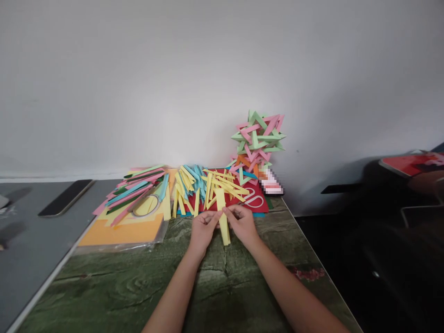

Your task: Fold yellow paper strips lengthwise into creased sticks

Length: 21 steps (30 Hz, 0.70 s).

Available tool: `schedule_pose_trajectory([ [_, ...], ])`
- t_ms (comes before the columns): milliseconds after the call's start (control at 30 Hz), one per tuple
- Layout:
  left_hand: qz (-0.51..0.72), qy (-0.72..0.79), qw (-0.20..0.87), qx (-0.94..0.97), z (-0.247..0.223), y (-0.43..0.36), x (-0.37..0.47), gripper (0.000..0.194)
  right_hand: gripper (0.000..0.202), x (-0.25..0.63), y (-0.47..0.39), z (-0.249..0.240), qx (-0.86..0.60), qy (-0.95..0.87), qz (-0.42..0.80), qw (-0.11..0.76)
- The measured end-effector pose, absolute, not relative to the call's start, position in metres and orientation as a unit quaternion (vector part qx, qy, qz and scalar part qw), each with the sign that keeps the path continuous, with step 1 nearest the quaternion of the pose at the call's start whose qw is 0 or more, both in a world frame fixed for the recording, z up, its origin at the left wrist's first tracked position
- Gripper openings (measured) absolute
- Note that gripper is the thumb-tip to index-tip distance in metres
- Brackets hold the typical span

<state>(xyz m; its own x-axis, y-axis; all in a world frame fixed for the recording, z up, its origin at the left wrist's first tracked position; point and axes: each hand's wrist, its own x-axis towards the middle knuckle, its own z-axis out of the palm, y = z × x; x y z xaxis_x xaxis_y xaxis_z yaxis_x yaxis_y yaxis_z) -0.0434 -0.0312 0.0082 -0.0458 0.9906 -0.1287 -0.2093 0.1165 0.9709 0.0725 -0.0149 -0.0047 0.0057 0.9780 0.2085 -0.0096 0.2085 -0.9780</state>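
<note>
Between my two hands is a pale yellow paper strip (225,232), held upright over the table and folded lengthwise at its lower end. My left hand (204,228) pinches its left edge with thumb and fingers. On the opposite edge my right hand (242,225) is closed in the same kind of pinch, the thumbs nearly meeting. Just beyond the hands lie folded yellow paper strips (227,182) on red paper (262,203). White-handled scissors (253,200) rest there too, their blades mostly hidden under the strips.
Blue folded strips (197,178) lie behind. At left, multicoloured strips (133,189) and a roll of tape (145,206) sit on orange paper (121,232) in plastic. A pink-green paper star model (258,134) stands by the wall. A phone (65,198) lies on the grey table.
</note>
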Motion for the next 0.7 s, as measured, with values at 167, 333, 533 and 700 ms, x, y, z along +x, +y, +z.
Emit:
schedule_pose_trajectory([
  [167, 0.521, 0.496, 0.561, 0.411, 0.0069, -0.0306, -0.0424, 0.030, 0.027, 0.0717, -0.0137, -0.0084, -0.458, -0.527, 0.431, 0.571],
  [333, 0.517, 0.494, 0.566, 0.411, 0.0082, -0.0317, -0.0423, 0.026, 0.028, 0.0725, -0.0131, -0.0062, -0.442, -0.527, 0.454, 0.566],
  [533, 0.531, 0.496, 0.559, 0.399, 0.0091, -0.0316, -0.0424, 0.028, 0.025, 0.0728, -0.0145, -0.0048, -0.425, -0.545, 0.466, 0.553],
  [700, 0.511, 0.496, 0.563, 0.420, 0.0053, -0.0311, -0.0426, 0.026, 0.027, 0.0731, -0.0121, -0.0076, -0.440, -0.525, 0.456, 0.569],
])
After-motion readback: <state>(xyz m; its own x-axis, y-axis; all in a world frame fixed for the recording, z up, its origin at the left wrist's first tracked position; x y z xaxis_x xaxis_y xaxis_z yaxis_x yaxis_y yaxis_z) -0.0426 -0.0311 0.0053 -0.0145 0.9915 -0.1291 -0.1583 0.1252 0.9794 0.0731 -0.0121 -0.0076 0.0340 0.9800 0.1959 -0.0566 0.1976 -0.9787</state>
